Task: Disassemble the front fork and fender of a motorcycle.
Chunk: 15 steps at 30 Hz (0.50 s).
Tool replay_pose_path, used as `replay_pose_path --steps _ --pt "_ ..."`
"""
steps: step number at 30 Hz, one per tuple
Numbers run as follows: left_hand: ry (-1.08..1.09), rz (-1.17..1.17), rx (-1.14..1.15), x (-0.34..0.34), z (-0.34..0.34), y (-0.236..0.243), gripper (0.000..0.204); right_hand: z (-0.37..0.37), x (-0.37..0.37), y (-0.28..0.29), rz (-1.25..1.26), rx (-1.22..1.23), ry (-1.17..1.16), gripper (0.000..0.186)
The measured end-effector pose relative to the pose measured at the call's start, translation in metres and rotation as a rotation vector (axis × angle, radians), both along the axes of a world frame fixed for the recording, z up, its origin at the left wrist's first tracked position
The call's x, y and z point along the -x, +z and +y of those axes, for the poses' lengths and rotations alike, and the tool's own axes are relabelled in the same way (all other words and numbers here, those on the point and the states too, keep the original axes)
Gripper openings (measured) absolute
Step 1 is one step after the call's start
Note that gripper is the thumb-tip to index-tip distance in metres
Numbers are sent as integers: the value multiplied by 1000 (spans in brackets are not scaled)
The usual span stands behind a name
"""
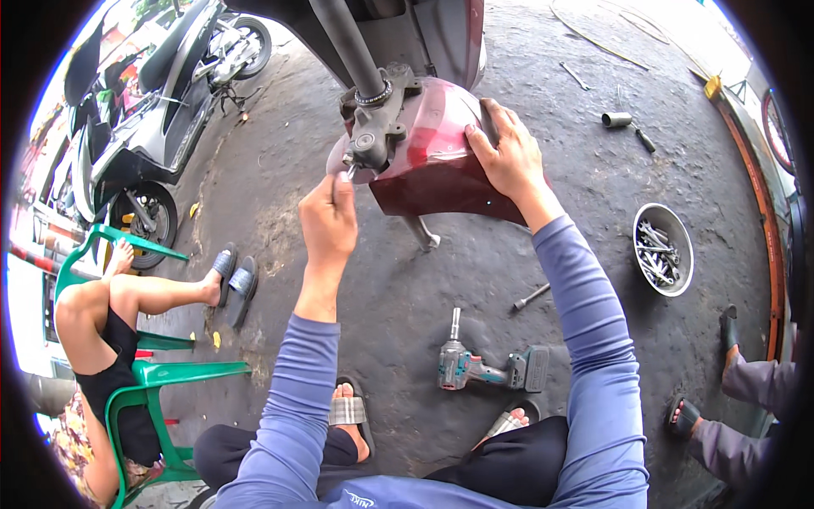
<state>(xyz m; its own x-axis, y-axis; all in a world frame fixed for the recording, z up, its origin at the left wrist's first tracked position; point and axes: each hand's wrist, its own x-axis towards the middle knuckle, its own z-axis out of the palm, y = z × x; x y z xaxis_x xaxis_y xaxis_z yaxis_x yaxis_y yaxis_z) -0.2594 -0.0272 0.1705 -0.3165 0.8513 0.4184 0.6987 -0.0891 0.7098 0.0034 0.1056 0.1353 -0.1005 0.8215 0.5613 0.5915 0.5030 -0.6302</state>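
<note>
Below and right of the stem [345, 42], the red fender [437, 161] is probably light, stiff and slick, best held by its rim, where the right fingers [502, 123] grasp it, while the left fingers [342, 195] pinch a silver piece [350, 169] below the stem.

- My camera looks down on what I take for a motorbike repair workshop.
- I see a bare metal column [346, 44] above a red fender [441, 144].
- A bowl [683, 231] of wrenches [658, 256] and a cordless impact wrench [455, 365] sit on the stained floor [593, 165].
- Scooters [157, 136] stand parked on my left.
</note>
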Motion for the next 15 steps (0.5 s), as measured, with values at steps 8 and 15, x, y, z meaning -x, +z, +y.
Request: replay_pose_path --steps 8,15 --pt "-153 -980 81 -68 -85 -87 45 0 -13 -4 -22 18 -54 72" --pt "-302 -458 213 -141 -84 -139 25 -2 -11 -3 -1 45 -39 71"
